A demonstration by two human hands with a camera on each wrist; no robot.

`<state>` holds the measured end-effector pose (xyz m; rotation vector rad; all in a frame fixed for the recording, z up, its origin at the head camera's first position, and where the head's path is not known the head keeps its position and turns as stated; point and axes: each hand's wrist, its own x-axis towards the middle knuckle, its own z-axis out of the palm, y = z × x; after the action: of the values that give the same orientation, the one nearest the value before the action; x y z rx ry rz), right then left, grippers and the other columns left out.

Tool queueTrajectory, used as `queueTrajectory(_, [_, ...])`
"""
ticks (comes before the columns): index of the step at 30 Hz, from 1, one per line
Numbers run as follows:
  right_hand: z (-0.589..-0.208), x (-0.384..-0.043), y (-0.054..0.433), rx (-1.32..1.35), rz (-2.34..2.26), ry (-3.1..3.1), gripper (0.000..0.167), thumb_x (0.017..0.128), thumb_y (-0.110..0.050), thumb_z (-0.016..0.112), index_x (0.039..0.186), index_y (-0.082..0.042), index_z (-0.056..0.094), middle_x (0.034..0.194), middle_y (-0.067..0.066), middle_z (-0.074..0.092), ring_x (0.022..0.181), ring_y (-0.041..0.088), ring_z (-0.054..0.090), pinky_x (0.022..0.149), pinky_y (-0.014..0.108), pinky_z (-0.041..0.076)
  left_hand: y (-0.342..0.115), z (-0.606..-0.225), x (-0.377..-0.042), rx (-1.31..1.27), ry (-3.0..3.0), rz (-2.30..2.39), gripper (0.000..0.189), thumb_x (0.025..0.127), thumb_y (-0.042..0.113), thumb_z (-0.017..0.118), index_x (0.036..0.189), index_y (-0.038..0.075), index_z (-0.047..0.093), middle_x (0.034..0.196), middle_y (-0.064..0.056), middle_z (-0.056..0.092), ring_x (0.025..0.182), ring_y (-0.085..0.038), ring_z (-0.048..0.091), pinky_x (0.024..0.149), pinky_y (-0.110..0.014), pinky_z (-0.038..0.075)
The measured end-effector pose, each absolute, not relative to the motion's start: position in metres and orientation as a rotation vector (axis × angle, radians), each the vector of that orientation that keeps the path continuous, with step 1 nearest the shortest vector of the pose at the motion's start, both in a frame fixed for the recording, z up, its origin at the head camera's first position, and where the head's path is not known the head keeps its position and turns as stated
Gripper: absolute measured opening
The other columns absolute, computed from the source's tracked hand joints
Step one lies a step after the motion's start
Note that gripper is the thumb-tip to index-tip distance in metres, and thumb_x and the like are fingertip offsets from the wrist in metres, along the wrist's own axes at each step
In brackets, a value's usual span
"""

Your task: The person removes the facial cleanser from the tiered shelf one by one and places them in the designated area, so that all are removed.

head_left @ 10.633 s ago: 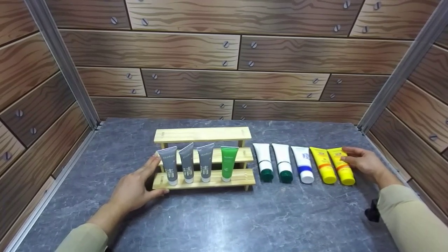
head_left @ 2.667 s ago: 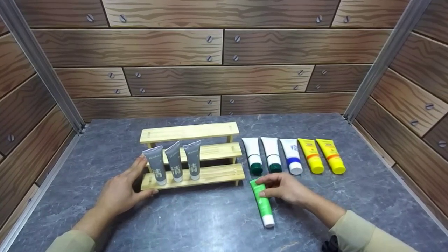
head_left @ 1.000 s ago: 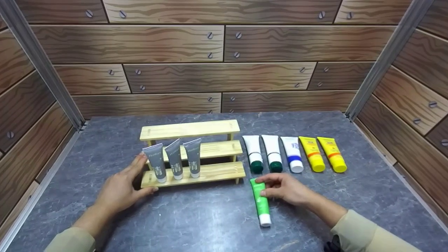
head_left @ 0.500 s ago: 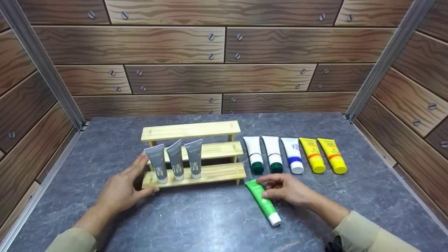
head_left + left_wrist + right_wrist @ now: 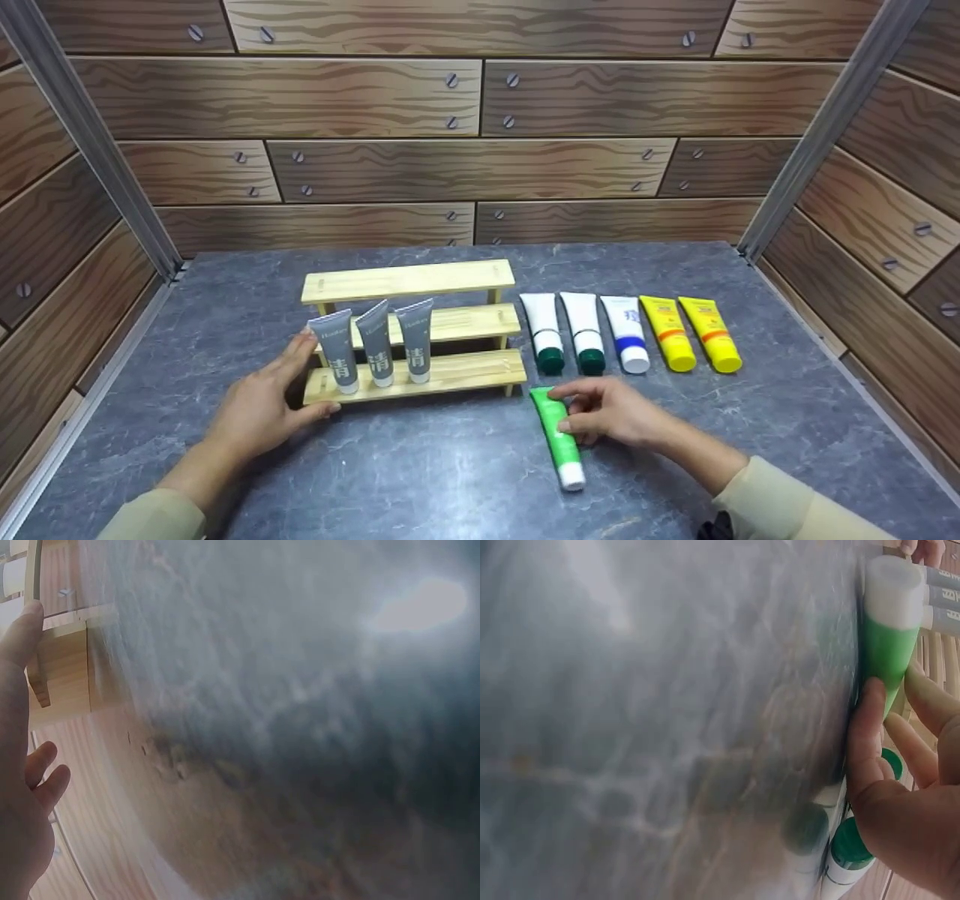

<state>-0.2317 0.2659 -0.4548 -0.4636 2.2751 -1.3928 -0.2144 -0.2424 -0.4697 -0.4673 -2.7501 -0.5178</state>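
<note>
My left hand (image 5: 255, 409) holds the left end of a three-tier wooden stand (image 5: 476, 369), thumb at the front of the lowest tier and fingers at its side. In the left wrist view the thumb touches the stand's wood (image 5: 64, 664). Three grey squeeze tubes (image 5: 417, 341) stand caps down on the lowest tier. My right hand (image 5: 622, 412) pinches a green squeeze tube (image 5: 559, 442) near its flat end, in front of the stand's right corner. The tube's white cap (image 5: 894, 592) points toward me, low over the table.
Right of the stand lies a row of tubes: two white tubes with green caps (image 5: 550, 360), a white tube with a blue band (image 5: 624, 319) and two yellow tubes (image 5: 667, 337). Wood-patterned walls (image 5: 390, 172) close off the back and sides of the grey table (image 5: 420, 480).
Earlier the green tube stood on the lowest tier and my right hand was at the outer yellow tube. Over the last second the green tube's cap end swung right, then back left. My left hand stays put.
</note>
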Motion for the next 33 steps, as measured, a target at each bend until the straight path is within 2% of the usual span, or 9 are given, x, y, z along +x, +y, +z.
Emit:
queueTrajectory(21, [-0.455,-0.227,0.263,-0.409,-1.474,2.226,0.055,0.093,-0.009,0.083,0.142,0.006,0.062,0.094,0.012,0.069,0.073,0.017,0.069,0.063,0.03,0.064,-0.242,-0.47,-0.214,-0.49,-2.732,-0.533,0.102,0.087,0.059,0.083,0.165,0.01,0.038,0.166,-0.016,0.039,0.119,-0.056,0.064,0.095,-0.073,0.053])
queueTrajectory(27, [-0.45,-0.226,0.266,-0.419,-1.485,2.231,0.056,0.093,-0.009,0.083,0.142,0.007,0.061,0.094,0.013,0.07,0.075,0.02,0.07,0.066,0.032,0.065,-0.243,-0.471,-0.215,-0.494,-2.723,-0.527,0.102,0.085,0.054,0.086,0.164,0.009,0.039,0.165,-0.018,0.04,0.119,-0.056,0.064,0.095,-0.072,0.054])
queueTrajectory(33, [-0.437,-0.229,0.266,-0.407,-1.424,2.294,0.056,0.095,-0.017,0.083,0.144,0.002,0.063,0.097,0.012,0.07,0.077,0.022,0.072,0.068,0.037,0.066,-0.244,-0.471,-0.216,-0.487,-2.726,-0.53,0.102,0.085,0.053,0.086,0.164,0.009,0.039,0.164,-0.02,0.042,0.118,-0.057,0.064,0.095,-0.072,0.054])
